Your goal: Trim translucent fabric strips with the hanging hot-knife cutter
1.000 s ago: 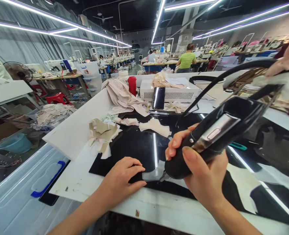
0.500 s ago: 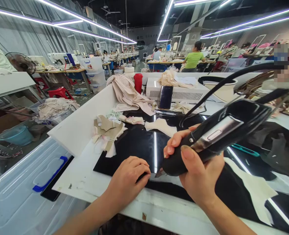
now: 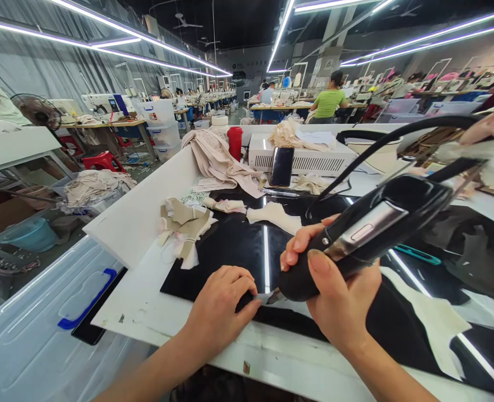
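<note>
— At nine o'clock from the hands, what sits on the bench (image 3: 146, 312)?

— A clear plastic bin lid with a blue handle (image 3: 86, 305) lies just off the bench's edge. Further in, toward ten o'clock, a bundle of beige fabric pieces (image 3: 182, 226) rests at the corner of the black glossy mat (image 3: 230, 245).

— And the left hand (image 3: 222, 310)?

— It lies palm down on the mat's near edge, fingers curled and pressing on a small dark fabric piece (image 3: 247, 301). That grip is closed down on the piece, pinning it flat; the fingertips reach a pale sliver right at the tool's tip.

— Where is the tool?

— Just at three o'clock from that hand. The right hand (image 3: 339, 301) is wrapped tightly around a black handheld cutter (image 3: 368, 231), thumb on top, the nose angled down and left so that its tip (image 3: 274, 296) meets the fabric beside the left fingertips. A black cable (image 3: 381, 139) arcs up from it toward one o'clock.

— Anything beyond?

— At twelve o'clock, a dark phone (image 3: 281, 166) leans against a white box-shaped unit (image 3: 314, 159), with a red cup (image 3: 234, 142) to its left and a heap of beige cloth (image 3: 217, 159) beside that. Toward four o'clock, pale cut-outs (image 3: 435, 324) lie on the mat.
</note>
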`<state>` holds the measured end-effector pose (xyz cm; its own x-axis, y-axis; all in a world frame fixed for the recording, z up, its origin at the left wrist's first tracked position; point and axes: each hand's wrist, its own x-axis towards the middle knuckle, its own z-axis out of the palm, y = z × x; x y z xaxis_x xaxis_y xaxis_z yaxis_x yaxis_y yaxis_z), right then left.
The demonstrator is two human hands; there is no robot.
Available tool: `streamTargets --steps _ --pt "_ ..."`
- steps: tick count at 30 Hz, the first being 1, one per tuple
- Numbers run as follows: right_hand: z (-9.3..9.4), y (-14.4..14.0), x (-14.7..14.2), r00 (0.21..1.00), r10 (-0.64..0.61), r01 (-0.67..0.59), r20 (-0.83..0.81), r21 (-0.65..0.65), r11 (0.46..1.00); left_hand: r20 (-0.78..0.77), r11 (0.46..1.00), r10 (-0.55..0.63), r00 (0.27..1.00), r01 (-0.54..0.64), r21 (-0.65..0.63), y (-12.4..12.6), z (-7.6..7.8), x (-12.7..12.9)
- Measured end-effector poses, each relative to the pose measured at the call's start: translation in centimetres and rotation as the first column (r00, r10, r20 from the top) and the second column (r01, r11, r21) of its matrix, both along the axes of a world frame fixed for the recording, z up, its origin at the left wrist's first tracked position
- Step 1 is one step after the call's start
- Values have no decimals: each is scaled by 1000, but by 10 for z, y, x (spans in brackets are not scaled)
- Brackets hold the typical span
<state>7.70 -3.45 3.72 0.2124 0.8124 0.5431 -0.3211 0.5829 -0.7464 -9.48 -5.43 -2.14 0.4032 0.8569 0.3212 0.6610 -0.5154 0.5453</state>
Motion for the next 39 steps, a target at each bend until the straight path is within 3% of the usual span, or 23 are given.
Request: streamTargets --steps 12,39 --pt "-5 8 -7 1000 -18 17 14 14 1000 11 999 43 999 -43 16 0 -4 0" --pt "-13 22 -21 999 41 -40 -16 93 995 79 991 66 995 -57 -118 -1 -2 1"
